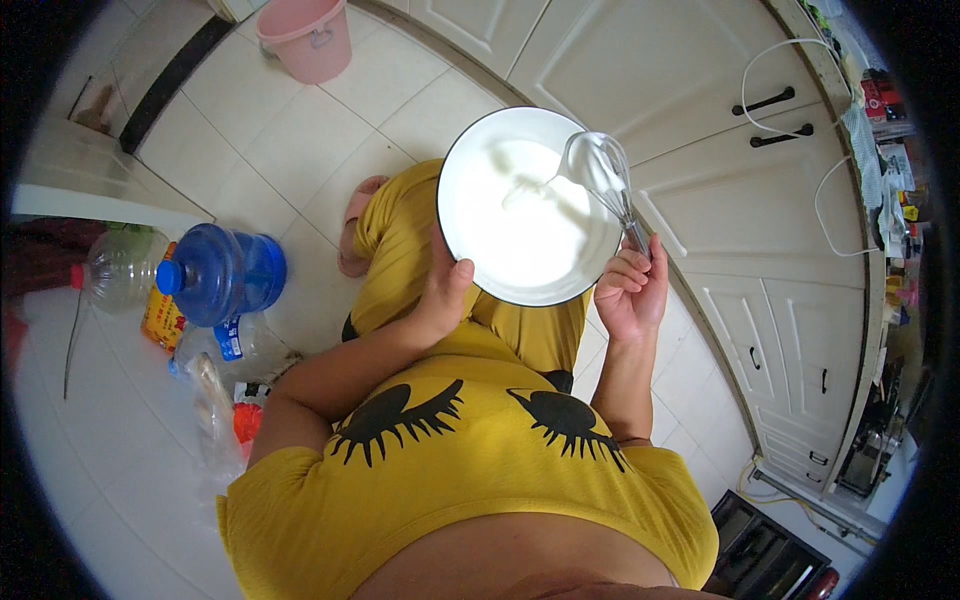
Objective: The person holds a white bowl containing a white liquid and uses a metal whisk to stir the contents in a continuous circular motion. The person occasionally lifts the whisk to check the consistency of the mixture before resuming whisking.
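My left hand (448, 289) grips the near left rim of a round white bowl (459, 259) with a dark edge, its thumb on the rim and its fingers hidden beneath. A smooth white mixture (536, 240) lies in the bowl. My right hand (632, 289) is closed on the handle of a wire whisk (611, 172), just beyond the bowl's right rim. The whisk's wires are raised over the right part of the bowl and coated with the white mixture, which trails from them down to the surface.
A pink bucket (311, 45) stands on the tiled floor ahead. At left are a large blue water bottle (232, 274) and a clear plastic bottle with a red cap (124, 270). Cabinets with black handles (750, 202) run along the right, under a cluttered countertop.
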Demonstrator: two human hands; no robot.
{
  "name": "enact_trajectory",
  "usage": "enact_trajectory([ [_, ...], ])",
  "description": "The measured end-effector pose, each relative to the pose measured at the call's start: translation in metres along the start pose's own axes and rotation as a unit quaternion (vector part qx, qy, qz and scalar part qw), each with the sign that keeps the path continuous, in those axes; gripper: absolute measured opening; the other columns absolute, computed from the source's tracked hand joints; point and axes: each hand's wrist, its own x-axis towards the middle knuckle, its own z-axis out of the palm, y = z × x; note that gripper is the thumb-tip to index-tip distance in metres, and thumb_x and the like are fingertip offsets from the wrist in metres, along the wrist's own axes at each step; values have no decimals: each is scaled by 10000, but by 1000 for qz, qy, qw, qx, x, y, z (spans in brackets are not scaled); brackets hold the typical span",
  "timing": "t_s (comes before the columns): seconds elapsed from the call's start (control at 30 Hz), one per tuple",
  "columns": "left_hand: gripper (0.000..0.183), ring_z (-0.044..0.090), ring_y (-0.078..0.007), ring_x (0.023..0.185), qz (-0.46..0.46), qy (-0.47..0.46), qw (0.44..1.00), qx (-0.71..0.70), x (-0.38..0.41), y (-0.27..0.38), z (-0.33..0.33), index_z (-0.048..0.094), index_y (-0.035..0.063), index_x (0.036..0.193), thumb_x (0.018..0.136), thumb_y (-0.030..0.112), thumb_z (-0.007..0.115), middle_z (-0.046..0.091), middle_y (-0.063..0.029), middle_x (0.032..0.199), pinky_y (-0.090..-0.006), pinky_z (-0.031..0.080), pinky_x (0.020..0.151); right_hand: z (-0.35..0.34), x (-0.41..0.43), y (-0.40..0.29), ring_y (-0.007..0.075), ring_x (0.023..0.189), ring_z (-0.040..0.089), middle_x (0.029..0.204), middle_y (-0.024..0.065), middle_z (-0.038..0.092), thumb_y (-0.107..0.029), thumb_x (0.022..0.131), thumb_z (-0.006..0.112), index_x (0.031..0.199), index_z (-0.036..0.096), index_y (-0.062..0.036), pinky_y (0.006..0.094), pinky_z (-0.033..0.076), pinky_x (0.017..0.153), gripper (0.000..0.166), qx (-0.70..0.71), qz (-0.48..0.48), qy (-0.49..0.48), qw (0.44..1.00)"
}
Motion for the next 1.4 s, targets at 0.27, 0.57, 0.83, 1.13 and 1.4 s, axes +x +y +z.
enact_trajectory([
  [0.27, 854, 247, -277, 1225, 2, -8, 999, -34, 1, -9, -1, 95, 0, 1367, 821, 575, 413, 235, -181, 1319, -399, 208, 1016, 2, -1, 4, 38, 484, 421, 565, -14, 471, -267, 921, 435, 851, 528, 9, 145, 358, 415, 299, -24, -11, 7, 1000],
  [0.57, 862, 252, -274, 1215, -17, -15, 999, -37, 1, -4, -1, 85, 6, 1366, 817, 581, 416, 232, -184, 1312, -402, 217, 1009, 4, -1, 6, 23, 461, 404, 549, -27, 472, -268, 924, 429, 849, 529, 2, 139, 344, 398, 298, -42, -26, 8, 999],
  [0.83, 863, 257, -272, 1209, -11, -13, 999, -37, 2, -6, -1, 82, 4, 1365, 817, 583, 415, 232, -185, 1308, -402, 221, 1006, 3, 0, 5, 19, 456, 398, 547, -33, 474, -280, 927, 421, 876, 539, 8, 139, 339, 398, 316, -53, -25, 3, 998],
  [1.13, 863, 250, -273, 1217, -11, -13, 999, -37, 1, -3, 0, 73, 4, 1367, 821, 577, 417, 222, -187, 1318, -399, 218, 1009, 3, -1, 5, 23, 473, 405, 556, -35, 472, -284, 924, 424, 910, 547, 13, 143, 342, 411, 322, -56, -24, 6, 998],
  [1.4, 849, 253, -275, 1213, -5, -18, 999, -37, 2, -7, -2, 80, -2, 1362, 829, 569, 413, 237, -186, 1297, -403, 221, 1007, 4, -2, -1, 35, 505, 422, 575, -19, 476, -266, 920, 432, 955, 550, 37, 152, 364, 438, 326, -19, 10, 3, 1000],
])
